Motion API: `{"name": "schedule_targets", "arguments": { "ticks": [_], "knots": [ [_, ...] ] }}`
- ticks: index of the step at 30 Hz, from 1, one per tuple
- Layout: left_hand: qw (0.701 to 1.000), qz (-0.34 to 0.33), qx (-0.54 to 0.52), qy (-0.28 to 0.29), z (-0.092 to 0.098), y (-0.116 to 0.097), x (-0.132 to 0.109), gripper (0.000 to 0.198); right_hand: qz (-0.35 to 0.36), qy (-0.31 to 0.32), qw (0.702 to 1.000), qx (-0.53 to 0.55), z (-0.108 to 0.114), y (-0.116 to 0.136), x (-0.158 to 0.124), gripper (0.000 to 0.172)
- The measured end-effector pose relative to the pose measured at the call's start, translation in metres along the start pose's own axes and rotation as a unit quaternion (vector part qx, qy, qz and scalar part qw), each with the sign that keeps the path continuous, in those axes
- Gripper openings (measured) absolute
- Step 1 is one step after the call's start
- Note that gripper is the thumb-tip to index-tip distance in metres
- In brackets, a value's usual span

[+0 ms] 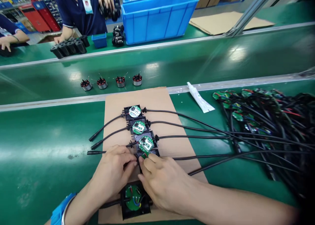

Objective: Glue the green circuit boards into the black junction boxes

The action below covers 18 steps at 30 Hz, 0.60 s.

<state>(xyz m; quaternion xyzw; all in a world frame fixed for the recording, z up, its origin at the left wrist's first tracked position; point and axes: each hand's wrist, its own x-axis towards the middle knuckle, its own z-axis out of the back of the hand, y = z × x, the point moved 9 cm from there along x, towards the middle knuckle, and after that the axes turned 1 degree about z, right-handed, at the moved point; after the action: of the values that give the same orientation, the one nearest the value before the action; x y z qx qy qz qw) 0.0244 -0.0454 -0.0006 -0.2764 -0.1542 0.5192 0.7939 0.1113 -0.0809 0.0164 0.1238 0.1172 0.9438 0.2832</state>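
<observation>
A row of black housings with round green circuit boards [138, 127] and black cables lies on a brown cardboard sheet [157, 100]. My left hand [112, 172] and my right hand [163, 180] meet over the fourth housing, fingers curled and pinching at its board [144, 154], which they mostly hide. A fifth housing with a green board [133, 198] lies just below my hands. My left wrist wears a blue band [60, 210].
A pile of cabled green boards [258, 120] lies at the right. A white tube [199, 98] rests beside the cardboard. Several small motor cores [102, 83] stand on the conveyor belt. Across it, a person [83, 11] works beside a blue bin [157, 18] and black parts [70, 47].
</observation>
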Motion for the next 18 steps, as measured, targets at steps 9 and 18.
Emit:
{"name": "schedule_targets", "arguments": {
  "ticks": [9,18],
  "knots": [
    [0.995,-0.026,0.076,-0.054,0.019,0.014,0.022,0.008,-0.095,-0.082,0.99,0.063,0.03,-0.111,-0.027,0.015],
    [0.998,-0.017,0.052,-0.037,0.025,0.001,0.015,0.025,-0.084,-0.023,0.996,0.01,0.057,-0.064,-0.029,0.018]
  ]
}}
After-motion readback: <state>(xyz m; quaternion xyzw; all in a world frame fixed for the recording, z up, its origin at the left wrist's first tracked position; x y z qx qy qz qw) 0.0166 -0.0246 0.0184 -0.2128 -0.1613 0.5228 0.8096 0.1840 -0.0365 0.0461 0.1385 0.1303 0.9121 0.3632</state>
